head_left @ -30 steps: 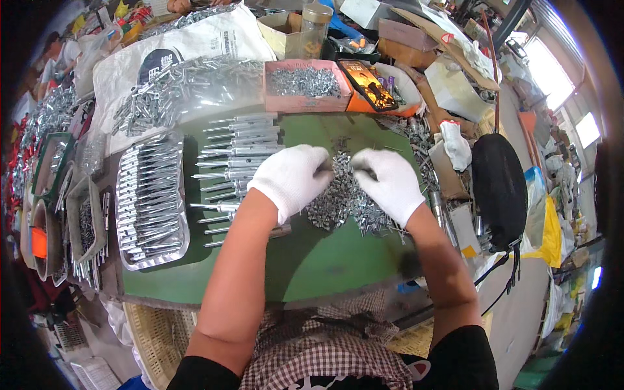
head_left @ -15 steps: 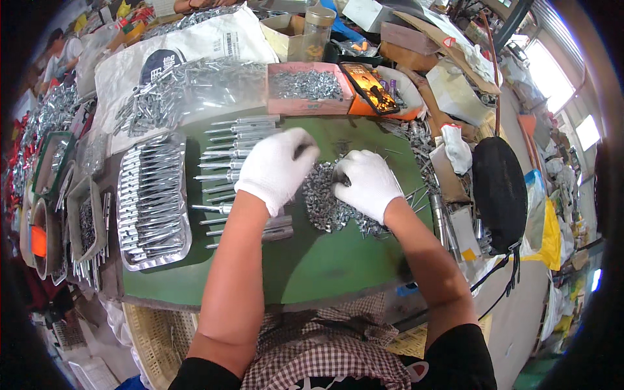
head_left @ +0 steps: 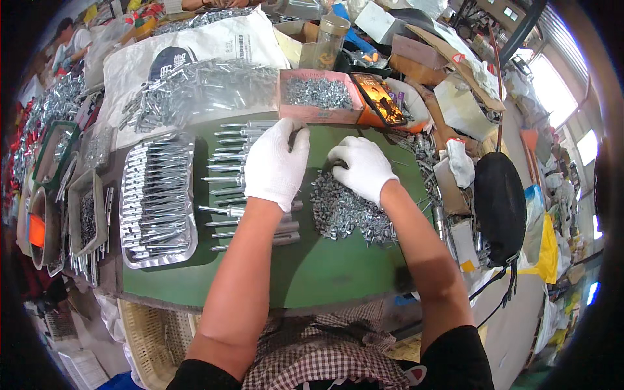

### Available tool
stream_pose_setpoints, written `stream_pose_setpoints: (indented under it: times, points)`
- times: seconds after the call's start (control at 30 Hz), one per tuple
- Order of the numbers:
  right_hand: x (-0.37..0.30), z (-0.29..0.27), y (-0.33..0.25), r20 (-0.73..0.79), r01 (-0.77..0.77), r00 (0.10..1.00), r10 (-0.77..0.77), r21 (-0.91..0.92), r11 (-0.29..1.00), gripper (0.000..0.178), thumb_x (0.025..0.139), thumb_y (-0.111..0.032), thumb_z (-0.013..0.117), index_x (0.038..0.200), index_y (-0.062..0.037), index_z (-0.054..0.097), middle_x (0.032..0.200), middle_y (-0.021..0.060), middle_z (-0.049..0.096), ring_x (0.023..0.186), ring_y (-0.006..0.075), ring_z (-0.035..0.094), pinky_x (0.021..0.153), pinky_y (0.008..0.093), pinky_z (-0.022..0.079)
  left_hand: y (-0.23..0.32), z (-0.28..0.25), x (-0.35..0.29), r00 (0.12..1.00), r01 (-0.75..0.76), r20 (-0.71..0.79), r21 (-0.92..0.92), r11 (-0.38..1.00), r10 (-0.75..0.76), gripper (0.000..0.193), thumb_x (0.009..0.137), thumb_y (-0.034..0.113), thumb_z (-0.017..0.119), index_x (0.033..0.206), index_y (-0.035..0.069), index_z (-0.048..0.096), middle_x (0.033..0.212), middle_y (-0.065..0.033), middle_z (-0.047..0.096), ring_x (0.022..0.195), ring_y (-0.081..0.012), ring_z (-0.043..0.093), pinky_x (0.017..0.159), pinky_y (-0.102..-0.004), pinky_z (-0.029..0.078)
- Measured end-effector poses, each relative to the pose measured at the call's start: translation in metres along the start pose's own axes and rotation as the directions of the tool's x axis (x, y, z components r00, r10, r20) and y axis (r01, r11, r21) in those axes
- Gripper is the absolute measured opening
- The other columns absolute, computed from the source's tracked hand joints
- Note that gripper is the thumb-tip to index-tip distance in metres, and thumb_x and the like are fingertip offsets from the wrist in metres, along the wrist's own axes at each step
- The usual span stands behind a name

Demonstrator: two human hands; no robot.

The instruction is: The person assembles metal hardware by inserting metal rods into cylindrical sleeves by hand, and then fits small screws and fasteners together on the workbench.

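Observation:
My left hand (head_left: 278, 166), in a white glove, is over the right ends of a row of metal rods with thin pointed tips (head_left: 227, 179). Its fingers are curled in toward the thumb, and whatever they pinch is hidden. My right hand (head_left: 365, 168), gloved the same way, hovers at the far edge of a pile of small metal parts (head_left: 351, 211). Its thumb and fingers are bent together, pointing toward the left hand. Anything between them is too small to make out. Both hands are over the green tabletop (head_left: 312, 273).
Left of the rods, a metal tray (head_left: 192, 244) holds more rods in a row. Behind are a pink box (head_left: 318, 116) of small metal parts, a phone (head_left: 379, 99) and a plastic bag of metal pieces (head_left: 227, 91). A black bag (head_left: 499, 208) hangs at the right.
My right hand has lifted off the pile and moved farther from me, uncovering more parts. The left hand has turned slightly, its fingers now farther up the row. The view has shifted a little.

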State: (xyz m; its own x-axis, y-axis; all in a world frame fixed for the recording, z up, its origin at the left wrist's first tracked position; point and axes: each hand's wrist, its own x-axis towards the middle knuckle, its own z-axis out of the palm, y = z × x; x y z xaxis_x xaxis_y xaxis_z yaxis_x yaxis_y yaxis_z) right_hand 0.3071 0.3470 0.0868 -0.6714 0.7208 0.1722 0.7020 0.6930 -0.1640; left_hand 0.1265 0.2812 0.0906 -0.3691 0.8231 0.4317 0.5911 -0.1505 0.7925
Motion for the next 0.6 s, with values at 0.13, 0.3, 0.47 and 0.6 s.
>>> stream_pose_setpoints:
  times: [0.13, 0.3, 0.47, 0.6]
  points:
    - [0.006, -0.001, 0.005, 0.097, -0.015, 0.995, 0.017, -0.017, 1.0, 0.022, 0.077, -0.025, 0.063, 0.092, -0.0107, 0.07, 0.098, 0.0129, 0.06, 0.1, 0.0339, 0.057, 0.09, 0.045, 0.045, 0.0, 0.001, 0.0, 1.0, -0.014, 0.004, 0.001, 1.0, 0.014, 0.018, 0.091, 0.019, 0.062, 0.099, 0.004, 0.069, 0.081, -0.0159, 0.068, 0.067, -0.0265, 0.064, 0.066, -0.0337, 0.051]
    - [0.012, -0.005, 0.004, 0.201, -0.025, 0.979, 0.034, -0.046, 0.999, 0.025, 0.076, -0.028, 0.064, 0.092, -0.0101, 0.069, 0.099, 0.0146, 0.061, 0.101, 0.035, 0.057, 0.09, 0.0448, 0.045, 0.001, 0.001, 0.0, 0.998, 0.004, 0.067, -0.057, 0.998, 0.0, 0.017, 0.091, 0.02, 0.06, 0.095, 0.004, 0.065, 0.092, -0.0193, 0.067, 0.089, -0.0388, 0.063, 0.076, -0.0449, 0.05]
    - [0.008, -0.004, 0.007, 0.226, 0.007, 0.974, 0.006, -0.06, 0.998, 0.024, 0.076, -0.027, 0.063, 0.09, -0.0092, 0.073, 0.1, 0.0178, 0.066, 0.097, 0.0371, 0.062, 0.088, 0.0459, 0.049, -0.001, 0.004, -0.003, 0.993, -0.04, 0.111, 0.0, 0.999, 0.04, 0.019, 0.091, 0.019, 0.06, 0.101, 0.005, 0.068, 0.088, -0.0176, 0.069, 0.081, -0.0342, 0.067, 0.073, -0.0389, 0.052]
    - [-0.005, -0.016, 0.007, 0.18, -0.005, 0.984, 0.013, -0.046, 0.999, 0.026, 0.079, -0.027, 0.062, 0.092, -0.0072, 0.072, 0.1, 0.0185, 0.064, 0.099, 0.0365, 0.061, 0.089, 0.0456, 0.048, -0.006, 0.008, -0.005, 0.933, -0.218, 0.295, 0.003, 0.976, 0.207, 0.019, 0.089, 0.016, 0.062, 0.104, 0.006, 0.068, 0.098, -0.0164, 0.068, 0.091, -0.0353, 0.065, 0.08, -0.0391, 0.052]
